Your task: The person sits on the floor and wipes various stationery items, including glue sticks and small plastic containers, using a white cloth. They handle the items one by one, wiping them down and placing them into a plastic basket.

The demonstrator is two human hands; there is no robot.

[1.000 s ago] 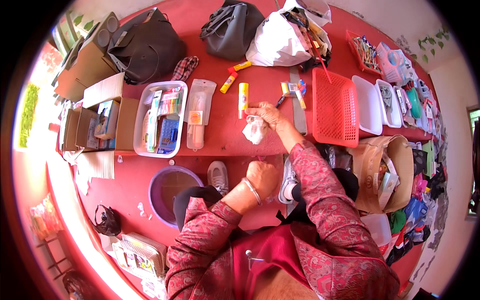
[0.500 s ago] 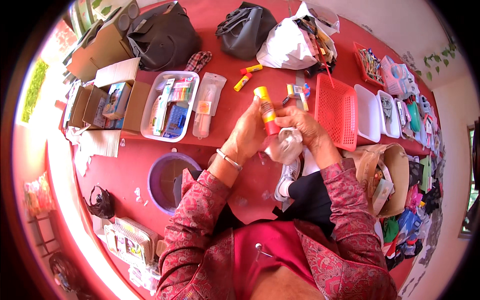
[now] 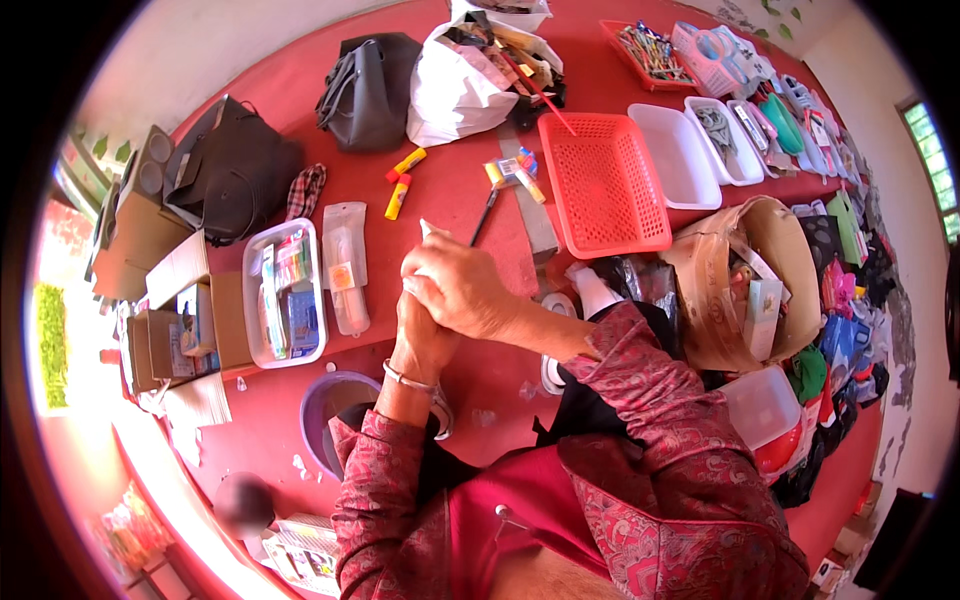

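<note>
My two hands are clasped together over the red table, in front of the glue sticks. My right hand [image 3: 458,285] wraps over the top of my left hand [image 3: 422,335], fingers of both closed. A white cloth [image 3: 430,230] pokes out above the right fingers. The yellow and red glue stick seen in my left hand a moment ago is covered by hands and cloth. Beyond lie two more glue sticks, one [image 3: 407,164] behind the other [image 3: 397,198]. To their right rest a black pen-like stick [image 3: 485,217] and a small group of tubes [image 3: 517,172].
A red perforated basket [image 3: 655,228] and white trays [image 3: 690,180] stand right. A stationery tray [image 3: 319,345], plastic pouch [image 3: 348,312] and open carton [image 3: 233,325] are left. Bags [image 3: 440,100] sit at the back. Below are a purple tub [image 3: 318,425] and cardboard box [image 3: 695,290].
My hands have come together, the right closing over the left, and the glue stick has gone out of sight. The head view has swung to the right.
</note>
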